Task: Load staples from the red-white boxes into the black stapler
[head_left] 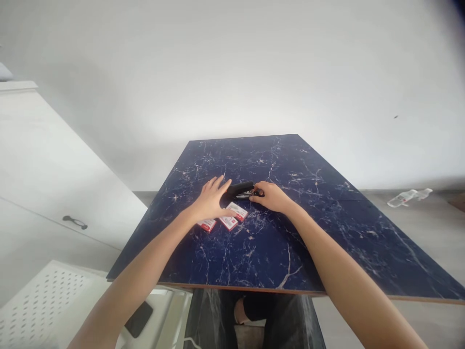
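A black stapler (240, 188) with a silver metal part lies on the blue marbled table (254, 257). My right hand (271, 196) pinches its right end, with fingers and thumb closed around it. My left hand (211, 200) is spread over the table, its index fingertip close to the stapler's left end; whether it touches I cannot tell. Beneath and beside the left thumb are small red-and-white boxes: one on the right (238, 211), one in the middle (228, 222) and one on the left (208, 225), partly covered by the hand.
A white wall (232, 72) stands behind the table. At left are a white cabinet (54, 160) with a dark handle and a white perforated surface (51, 291), with a dark phone-like object (138, 320) near it. A clear bottle (402, 198) lies on the floor at right.
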Demonstrator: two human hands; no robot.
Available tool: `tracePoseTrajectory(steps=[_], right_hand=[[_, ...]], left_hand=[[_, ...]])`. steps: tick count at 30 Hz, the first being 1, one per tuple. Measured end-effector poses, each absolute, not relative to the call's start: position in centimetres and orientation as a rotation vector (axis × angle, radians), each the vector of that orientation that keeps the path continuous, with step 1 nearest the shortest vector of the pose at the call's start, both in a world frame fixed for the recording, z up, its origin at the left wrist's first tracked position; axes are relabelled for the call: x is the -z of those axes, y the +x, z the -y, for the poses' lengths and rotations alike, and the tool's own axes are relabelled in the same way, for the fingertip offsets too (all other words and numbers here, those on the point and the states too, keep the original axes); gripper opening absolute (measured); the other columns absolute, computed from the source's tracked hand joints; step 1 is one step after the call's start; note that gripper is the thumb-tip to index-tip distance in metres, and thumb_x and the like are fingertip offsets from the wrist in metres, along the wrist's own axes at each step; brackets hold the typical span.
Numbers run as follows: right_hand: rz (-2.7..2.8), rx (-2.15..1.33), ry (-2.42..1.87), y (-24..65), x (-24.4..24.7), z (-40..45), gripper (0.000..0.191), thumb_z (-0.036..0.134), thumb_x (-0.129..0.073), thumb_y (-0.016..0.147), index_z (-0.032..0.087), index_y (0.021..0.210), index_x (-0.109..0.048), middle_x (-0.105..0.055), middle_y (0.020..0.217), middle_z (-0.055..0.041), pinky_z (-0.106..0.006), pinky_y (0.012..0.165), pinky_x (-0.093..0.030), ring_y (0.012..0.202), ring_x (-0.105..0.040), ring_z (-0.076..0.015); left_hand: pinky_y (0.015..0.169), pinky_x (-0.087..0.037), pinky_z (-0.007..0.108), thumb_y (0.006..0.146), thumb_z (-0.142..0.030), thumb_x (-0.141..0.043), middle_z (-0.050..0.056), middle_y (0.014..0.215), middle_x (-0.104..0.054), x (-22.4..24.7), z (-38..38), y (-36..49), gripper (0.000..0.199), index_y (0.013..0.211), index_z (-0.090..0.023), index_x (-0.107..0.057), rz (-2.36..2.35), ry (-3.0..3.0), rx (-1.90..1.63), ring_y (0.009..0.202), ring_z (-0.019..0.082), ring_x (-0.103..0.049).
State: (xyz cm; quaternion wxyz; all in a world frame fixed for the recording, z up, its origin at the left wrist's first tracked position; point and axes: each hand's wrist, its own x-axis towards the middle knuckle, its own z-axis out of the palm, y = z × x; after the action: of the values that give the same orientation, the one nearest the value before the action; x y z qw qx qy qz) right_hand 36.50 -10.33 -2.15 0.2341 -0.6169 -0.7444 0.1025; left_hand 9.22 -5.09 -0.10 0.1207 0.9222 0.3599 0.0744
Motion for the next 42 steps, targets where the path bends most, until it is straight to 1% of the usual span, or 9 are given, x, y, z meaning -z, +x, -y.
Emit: tracePoseTrajectory(steps=[4, 10, 12, 14, 17, 20, 26, 32, 42], right_hand=[[2.049, -0.266, -1.68, 36.4, 2.2, 10.4, 0.017, 0.034, -0.072, 0.087, 0.02, 0.096, -0.068, -0.07, 0.093, -0.0051, -0.03, 0.074, -0.043, 0.082, -0.063, -0.0206], [2.052, -0.286, -1.713, 36.3, 1.9, 10.5, 0.02, 0.037, -0.07, 0.088, 0.02, 0.098, -0.068, -0.071, 0.096, -0.006, -0.03, 0.073, -0.042, 0.084, -0.063, -0.0213], [2.052, -0.288, -1.722, 36.3, 1.9, 10.5, 0.02, 0.038, -0.07, 0.088, 0.02, 0.098, -0.068, -0.071, 0.097, -0.0064, -0.03, 0.073, -0.043, 0.085, -0.064, -0.0217], [2.046, -0.304, -1.717, 36.5, 2.0, 10.5, 0.021, 0.038, -0.07, 0.088, 0.02, 0.099, -0.069, -0.071, 0.098, -0.0066, -0.03, 0.073, -0.043, 0.086, -0.064, -0.0219], [2.035, -0.354, -1.703, 36.9, 2.2, 10.4, 0.023, 0.039, -0.069, 0.088, 0.021, 0.103, -0.069, -0.073, 0.099, -0.006, -0.03, 0.073, -0.045, 0.086, -0.066, -0.0219], [2.015, -0.378, -1.705, 37.1, 2.2, 10.3, 0.024, 0.038, -0.068, 0.089, 0.022, 0.106, -0.07, -0.075, 0.1, -0.0054, -0.03, 0.074, -0.047, 0.087, -0.068, -0.0222], [1.966, -0.416, -1.698, 37.0, 2.3, 10.4, 0.025, 0.037, -0.07, 0.087, 0.023, 0.108, -0.07, -0.076, 0.104, -0.0052, -0.032, 0.077, -0.051, 0.087, -0.069, -0.0225], [1.804, -0.566, -1.62, 37.3, 2.5, 10.4, 0.05, 0.025, -0.075, 0.081, 0.024, 0.129, -0.062, -0.075, 0.114, -0.0053, -0.032, 0.082, -0.056, 0.087, -0.07, -0.0191], [1.738, -0.596, -1.647, 38.0, 3.0, 10.3, 0.041, 0.018, -0.071, 0.078, 0.023, 0.119, -0.069, -0.076, 0.11, -0.0038, -0.035, 0.093, -0.056, 0.093, -0.071, -0.0194]], left_hand=[[0.125, -0.006, 0.065, 0.073, -0.088, -0.06, 0.004, 0.173, 0.013, 0.1, 7.2, 10.8, 0.121, 0.166, -0.036, -0.001, -0.91, 2.758, -0.302, 0.158, 0.043, 0.009], [0.122, -0.016, 0.07, 0.07, -0.073, -0.078, 0.001, 0.173, 0.013, -1.2, 5.4, 8.0, 0.123, 0.164, -0.044, -0.005, -0.877, 2.689, -0.24, 0.157, 0.046, 0.008], [0.121, -0.022, 0.069, 0.074, -0.07, -0.077, 0.003, 0.174, 0.002, -1.1, 4.2, 7.0, 0.113, 0.164, -0.042, -0.014, -0.923, 2.647, -0.311, 0.158, 0.045, 0.0], [0.12, -0.028, 0.064, 0.086, -0.064, -0.068, 0.007, 0.172, -0.02, -0.7, 3.2, 6.5, 0.086, 0.16, -0.037, -0.033, -0.95, 2.621, -0.476, 0.156, 0.041, -0.018], [0.115, -0.038, 0.054, 0.098, -0.048, -0.057, 0.008, 0.144, -0.062, 0.2, 2.1, 6.5, 0.042, 0.133, -0.028, -0.067, -0.904, 2.641, -0.708, 0.137, 0.031, -0.051], [0.105, -0.049, 0.047, 0.097, -0.041, -0.06, 0.006, 0.117, -0.077, 0.8, 1.7, 6.6, 0.028, 0.113, -0.026, -0.078, -0.782, 2.674, -0.778, 0.116, 0.026, -0.064], [0.105, -0.048, 0.049, 0.101, -0.036, -0.054, 0.005, 0.127, -0.073, 1.1, 1.5, 6.5, 0.031, 0.121, -0.029, -0.076, -0.721, 2.685, -0.725, 0.119, 0.026, -0.062], [0.116, -0.036, 0.058, 0.102, -0.038, -0.05, 0.005, 0.143, -0.063, 0.9, 0.9, 5.8, 0.033, 0.122, -0.031, -0.076, -0.794, 2.674, -0.566, 0.138, 0.031, -0.047], [0.117, -0.036, 0.06, 0.1, -0.04, -0.054, 0.004, 0.142, -0.064, 0.9, 0.3, 5.6, 0.032, 0.122, -0.032, -0.076, -0.783, 2.7, -0.474, 0.142, 0.033, -0.043]])
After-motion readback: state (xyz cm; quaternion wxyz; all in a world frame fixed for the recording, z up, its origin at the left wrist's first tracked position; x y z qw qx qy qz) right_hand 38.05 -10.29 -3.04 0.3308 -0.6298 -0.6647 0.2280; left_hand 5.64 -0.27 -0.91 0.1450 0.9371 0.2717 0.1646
